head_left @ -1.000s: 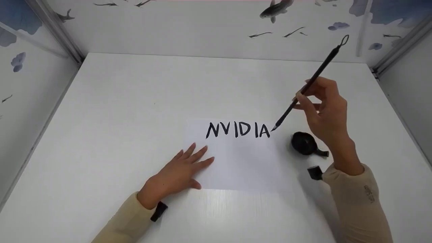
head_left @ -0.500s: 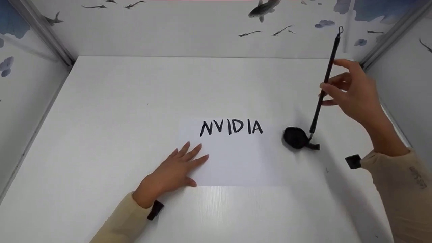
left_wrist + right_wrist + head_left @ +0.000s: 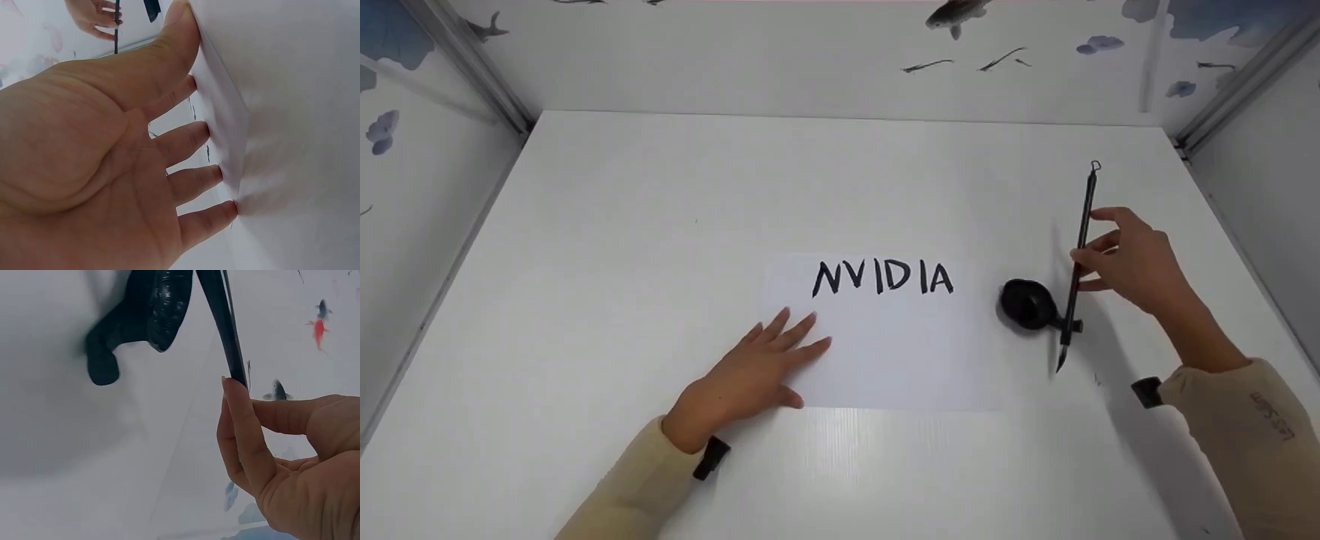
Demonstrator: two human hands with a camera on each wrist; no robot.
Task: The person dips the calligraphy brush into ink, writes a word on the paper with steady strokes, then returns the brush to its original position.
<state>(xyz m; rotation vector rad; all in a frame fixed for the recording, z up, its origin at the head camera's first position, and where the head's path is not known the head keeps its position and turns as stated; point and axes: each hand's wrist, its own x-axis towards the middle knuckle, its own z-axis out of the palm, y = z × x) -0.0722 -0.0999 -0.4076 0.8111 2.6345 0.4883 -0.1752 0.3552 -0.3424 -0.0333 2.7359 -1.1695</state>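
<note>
My left hand rests with spread, fairly straight fingers on the left part of a white paper sheet. In the left wrist view its fingertips touch the paper. "NVIDIA" lettering in black runs along the sheet's upper part. To the right of the sheet, my right hand pinches a dark writing brush between thumb and fingers. The brush stands nearly upright, bristles down, crossing in front of the handle of a black ink dish. Whether brush and handle touch, I cannot tell.
A white table lies under everything, backed by a white wall with painted fish. Panels also rise at left and right. A black wrist device sits at the right sleeve, another device at the left one.
My right hand has carried the brush from beside the final letter A to the ink dish, then lowered it toward me past the handle. The left hand has stayed on the paper.
</note>
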